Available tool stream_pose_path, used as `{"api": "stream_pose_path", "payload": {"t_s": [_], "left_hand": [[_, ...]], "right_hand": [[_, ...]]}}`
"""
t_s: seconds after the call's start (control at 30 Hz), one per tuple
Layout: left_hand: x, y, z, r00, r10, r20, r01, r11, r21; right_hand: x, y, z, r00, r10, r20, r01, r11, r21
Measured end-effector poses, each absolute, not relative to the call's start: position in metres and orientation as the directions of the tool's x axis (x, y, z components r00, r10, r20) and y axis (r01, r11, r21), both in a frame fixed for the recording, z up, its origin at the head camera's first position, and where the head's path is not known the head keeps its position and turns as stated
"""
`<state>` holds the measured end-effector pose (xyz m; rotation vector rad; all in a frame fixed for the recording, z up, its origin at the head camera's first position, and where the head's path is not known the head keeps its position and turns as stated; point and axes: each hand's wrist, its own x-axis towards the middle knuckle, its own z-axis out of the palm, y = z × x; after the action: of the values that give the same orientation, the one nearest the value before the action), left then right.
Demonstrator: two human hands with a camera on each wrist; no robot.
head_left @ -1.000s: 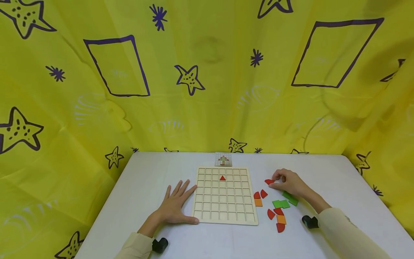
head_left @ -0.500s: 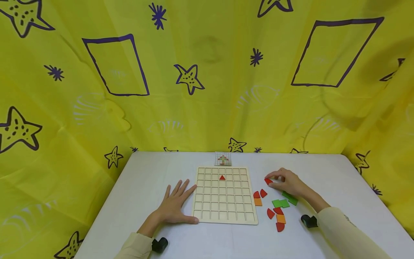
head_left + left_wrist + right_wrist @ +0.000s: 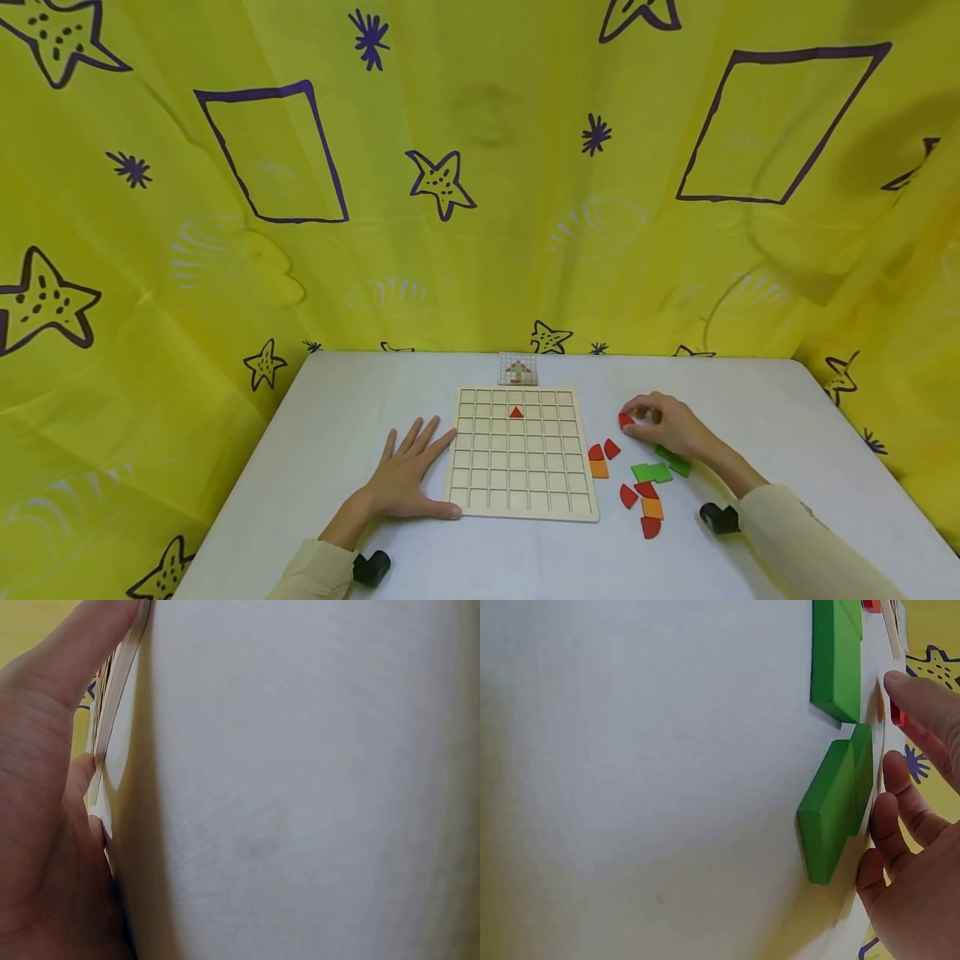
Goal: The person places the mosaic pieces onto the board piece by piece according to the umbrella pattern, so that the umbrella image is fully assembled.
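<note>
My right hand (image 3: 666,423) pinches a red quarter-circle tile (image 3: 626,422) between thumb and index finger, to the right of the board. In the right wrist view that red tile (image 3: 897,714) peeks out by the fingertips, while the other fingers curl loosely. Beside the cream grid board (image 3: 521,471) my left hand (image 3: 405,482) lies with its fingers spread. Its thumb rests at the board's near left corner, and a fingertip meets the left edge. One red triangle tile (image 3: 516,412) sits in an upper cell of the board. The left wrist view shows the thumb against the board's edge (image 3: 120,697).
Green tiles (image 3: 651,473) lie below my right hand, with more green tiles (image 3: 672,460) under the wrist. Several red quarter-circles (image 3: 651,527) and two orange squares (image 3: 652,507) lie nearby. A pattern card (image 3: 517,369) stands behind the board. Yellow curtain (image 3: 480,250) surrounds the white table.
The red quarter-circle has turned within my right fingertips, its pointed end no longer reaching out to the left. My left hand and the board have stayed put.
</note>
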<state>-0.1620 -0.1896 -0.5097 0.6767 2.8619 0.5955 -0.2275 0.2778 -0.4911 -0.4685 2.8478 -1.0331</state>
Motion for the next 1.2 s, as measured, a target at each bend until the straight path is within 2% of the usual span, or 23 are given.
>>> {"api": "stream_pose_path", "payload": {"t_s": [0.2, 0.67, 1.2], "left_hand": [[-0.161, -0.187, -0.505, -0.893, 0.443, -0.074, 0.384, 0.838, 0.388], [-0.163, -0.190, -0.514, -0.892, 0.450, -0.028, 0.398, 0.815, 0.421], [-0.162, -0.188, -0.506, -0.892, 0.448, -0.061, 0.392, 0.833, 0.390]], "right_hand": [[-0.225, 0.272, -0.484, -0.954, -0.295, 0.055, -0.259, 0.714, -0.651], [-0.221, 0.245, -0.466, -0.945, -0.300, 0.130, -0.306, 0.676, -0.670], [-0.228, 0.180, -0.469, -0.925, -0.339, 0.172, -0.354, 0.602, -0.716]]}}
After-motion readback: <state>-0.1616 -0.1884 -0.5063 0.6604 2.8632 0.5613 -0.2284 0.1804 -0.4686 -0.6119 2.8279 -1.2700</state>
